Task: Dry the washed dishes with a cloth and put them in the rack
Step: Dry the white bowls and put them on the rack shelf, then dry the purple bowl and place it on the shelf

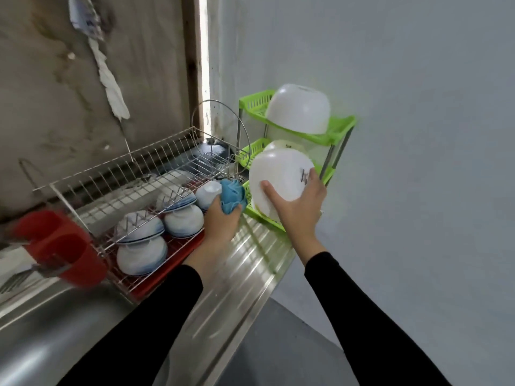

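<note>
White bowl (278, 176) (upturned, labelled) — right hand (298, 204) holds it.

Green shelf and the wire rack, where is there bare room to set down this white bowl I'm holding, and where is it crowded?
Free: the wire rack's upper tier, above the stacked dishes; the steel drainboard between wire rack and green shelf. Crowded: the rack's lower tier, full of bowls; the shelf's top tier, mostly under an upturned white bowl.
</note>
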The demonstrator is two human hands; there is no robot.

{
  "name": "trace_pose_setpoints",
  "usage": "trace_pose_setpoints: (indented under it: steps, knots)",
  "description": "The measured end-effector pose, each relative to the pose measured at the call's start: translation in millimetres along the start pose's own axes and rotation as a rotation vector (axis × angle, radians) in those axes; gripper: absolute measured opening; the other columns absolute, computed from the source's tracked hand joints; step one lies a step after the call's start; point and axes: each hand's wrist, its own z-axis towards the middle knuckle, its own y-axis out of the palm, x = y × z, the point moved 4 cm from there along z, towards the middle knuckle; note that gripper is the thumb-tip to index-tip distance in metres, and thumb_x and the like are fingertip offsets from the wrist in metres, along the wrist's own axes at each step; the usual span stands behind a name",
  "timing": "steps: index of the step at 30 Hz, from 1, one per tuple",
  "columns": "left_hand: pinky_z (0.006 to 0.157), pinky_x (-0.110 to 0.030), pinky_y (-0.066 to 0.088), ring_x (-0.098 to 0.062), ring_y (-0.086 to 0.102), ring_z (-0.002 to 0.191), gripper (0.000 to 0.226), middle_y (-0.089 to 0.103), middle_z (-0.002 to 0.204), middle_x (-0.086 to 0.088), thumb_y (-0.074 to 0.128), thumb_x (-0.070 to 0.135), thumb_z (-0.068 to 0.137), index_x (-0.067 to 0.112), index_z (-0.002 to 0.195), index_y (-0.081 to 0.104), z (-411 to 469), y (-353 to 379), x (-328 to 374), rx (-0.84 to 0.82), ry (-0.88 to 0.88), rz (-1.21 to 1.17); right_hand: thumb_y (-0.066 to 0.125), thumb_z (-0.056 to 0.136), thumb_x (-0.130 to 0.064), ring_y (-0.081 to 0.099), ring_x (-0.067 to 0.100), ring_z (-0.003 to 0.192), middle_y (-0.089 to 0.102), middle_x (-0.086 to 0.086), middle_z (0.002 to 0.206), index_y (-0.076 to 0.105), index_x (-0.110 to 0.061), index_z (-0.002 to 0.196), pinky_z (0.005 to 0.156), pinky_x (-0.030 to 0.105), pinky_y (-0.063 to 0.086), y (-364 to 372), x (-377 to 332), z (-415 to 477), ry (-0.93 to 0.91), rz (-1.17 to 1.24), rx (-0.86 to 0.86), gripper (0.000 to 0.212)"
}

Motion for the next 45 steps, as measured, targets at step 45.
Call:
trace_pose_setpoints:
  steps: [45]
  knots:
    - [0.080,-0.029,0.048,-0.018,0.063,0.096,0.034,0.068,0.105,0.003,0.066,0.009,0.086,0.018,0.119,0.061,-73,12,-51,0.327,-0.090,0.176,0.045,0.097,-0.044,0.044,0.041,0.131,0.047,0.022,0.143,0.050,-0.008,0.140,0.107,0.051,0.038,55,73,-17,-0.373,-0.369,-0.574,0.057]
